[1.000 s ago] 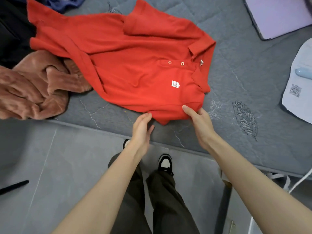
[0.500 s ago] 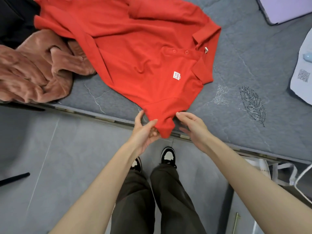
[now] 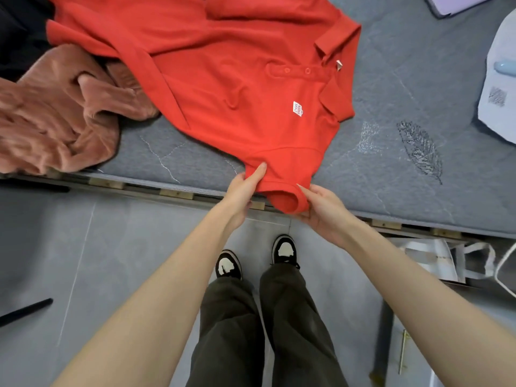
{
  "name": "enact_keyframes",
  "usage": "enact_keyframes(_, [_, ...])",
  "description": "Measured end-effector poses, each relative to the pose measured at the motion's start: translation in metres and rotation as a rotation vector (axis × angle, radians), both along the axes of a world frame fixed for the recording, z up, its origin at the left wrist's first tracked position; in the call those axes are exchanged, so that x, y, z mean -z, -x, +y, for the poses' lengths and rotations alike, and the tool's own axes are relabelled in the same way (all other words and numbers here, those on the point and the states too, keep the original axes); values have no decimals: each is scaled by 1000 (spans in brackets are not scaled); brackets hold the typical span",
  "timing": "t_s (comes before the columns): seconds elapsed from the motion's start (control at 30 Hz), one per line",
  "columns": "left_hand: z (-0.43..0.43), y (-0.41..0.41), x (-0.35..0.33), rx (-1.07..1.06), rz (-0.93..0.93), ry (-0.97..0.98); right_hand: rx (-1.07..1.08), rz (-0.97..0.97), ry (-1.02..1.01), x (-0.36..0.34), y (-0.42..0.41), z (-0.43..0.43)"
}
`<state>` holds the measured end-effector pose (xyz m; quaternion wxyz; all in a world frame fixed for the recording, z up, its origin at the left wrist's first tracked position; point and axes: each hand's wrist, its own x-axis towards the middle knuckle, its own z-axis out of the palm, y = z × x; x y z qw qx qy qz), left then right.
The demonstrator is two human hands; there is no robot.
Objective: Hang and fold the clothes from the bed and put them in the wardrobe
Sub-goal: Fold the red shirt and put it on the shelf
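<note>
A red polo shirt (image 3: pixel 223 88) lies spread on the grey quilted mattress (image 3: pixel 391 163), its collar to the right and a small white label on the chest. One short sleeve hangs over the bed's front edge. My left hand (image 3: pixel 241 191) pinches the left side of that sleeve, thumb on top. My right hand (image 3: pixel 321 208) grips the sleeve's cuff from the right, fingers curled under the fabric. A brown fleece garment (image 3: pixel 55 115) lies bunched at the left of the bed, partly under the shirt.
A dark garment (image 3: pixel 19 37) sits at the far left. A pale blue sheet with a printed code (image 3: pixel 497 93) and a lilac flat object (image 3: pixel 458 4) lie at the right. The bed's slatted frame edge (image 3: pixel 173 192) runs across. A white bag (image 3: pixel 435 258) rests on the grey floor.
Both hands took hold of the shirt's sleeve and drew it toward me over the bed edge. The shirt slid nearer and the view moved back from the bed.
</note>
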<state>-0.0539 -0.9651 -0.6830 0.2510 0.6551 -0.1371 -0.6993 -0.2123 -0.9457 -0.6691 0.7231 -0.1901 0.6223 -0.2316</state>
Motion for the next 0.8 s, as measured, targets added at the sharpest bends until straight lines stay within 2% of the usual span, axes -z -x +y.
enact_keyframes(0.1, [0, 0, 3, -34, 0, 103, -41, 177, 28, -3, 9, 12])
enact_keyframes(0.17, [9, -15, 7, -105, -135, 181, -11, 291, 58, -1, 12, 16])
enact_keyframes(0.23, [25, -34, 10, -90, -300, 238, 10, 294, 58, 0, 7, 18])
enact_keyframes(0.3, [38, -48, 11, -34, -338, 217, -52, 312, 48, 0, -5, 21])
enact_keyframes(0.37, [44, -58, 9, -31, -315, 166, -102, 363, 47, 0, -19, 25])
enact_keyframes(0.47, [38, -68, -2, -89, -234, 95, 38, 406, 24, -6, -31, 24])
enact_keyframes(0.57, [18, -70, -19, -122, -130, 82, 109, 439, 101, -22, -32, 11])
enact_keyframes(0.63, [-4, -70, -32, -159, -53, 73, 142, 412, 179, -35, -32, -8])
enact_keyframes(0.73, [-47, -73, -47, -206, 153, 101, 235, 253, 247, -48, -31, -49])
enact_keyframes(0.8, [-73, -72, -51, -167, 151, 198, 247, 261, 312, -49, -28, -75])
